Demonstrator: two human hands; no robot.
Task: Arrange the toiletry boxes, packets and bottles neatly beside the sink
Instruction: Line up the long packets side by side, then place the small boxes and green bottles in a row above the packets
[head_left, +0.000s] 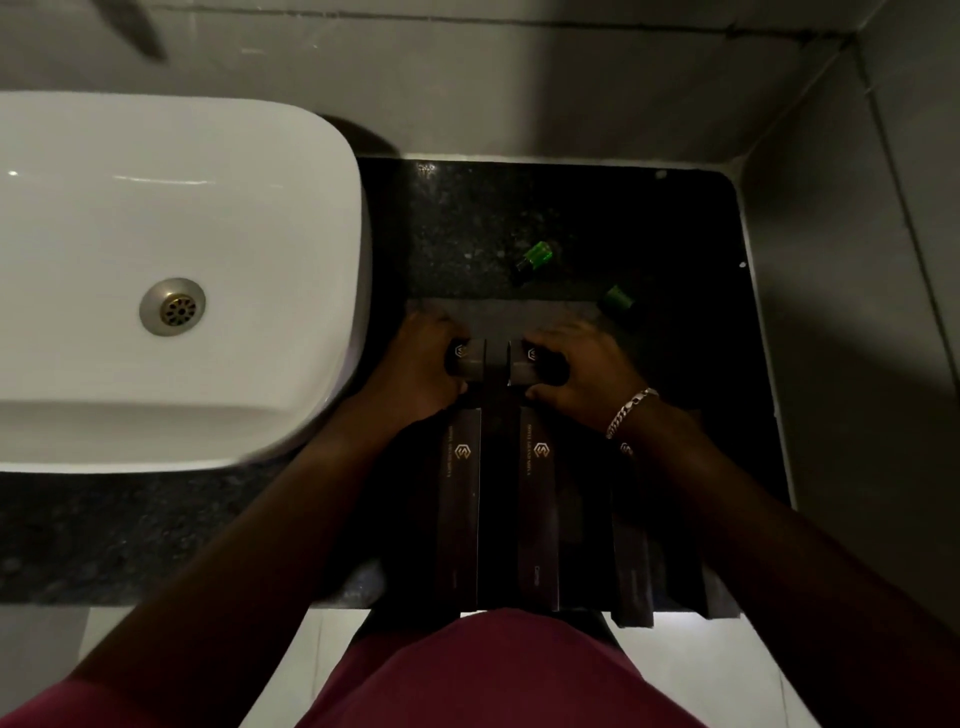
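On the dark counter right of the sink lies a grey mat (545, 312). My left hand (415, 369) grips a small dark toiletry box (467, 358) with a gold logo. My right hand (582, 364) grips a second small dark box (524, 361) just beside it; a narrow gap separates the two. Below them lie long dark boxes side by side: one (460, 499), another (540, 499), and a third (631, 545) partly under my right forearm. Two small green bottles lie on their sides, one (532, 257) behind the mat and one (617, 300) at the mat's far right corner.
The white basin (171, 260) with its metal drain (172, 306) fills the left side. Grey tiled walls close off the back and right. The black granite counter (597, 218) continues behind the mat. The counter's front edge runs just above my maroon shirt.
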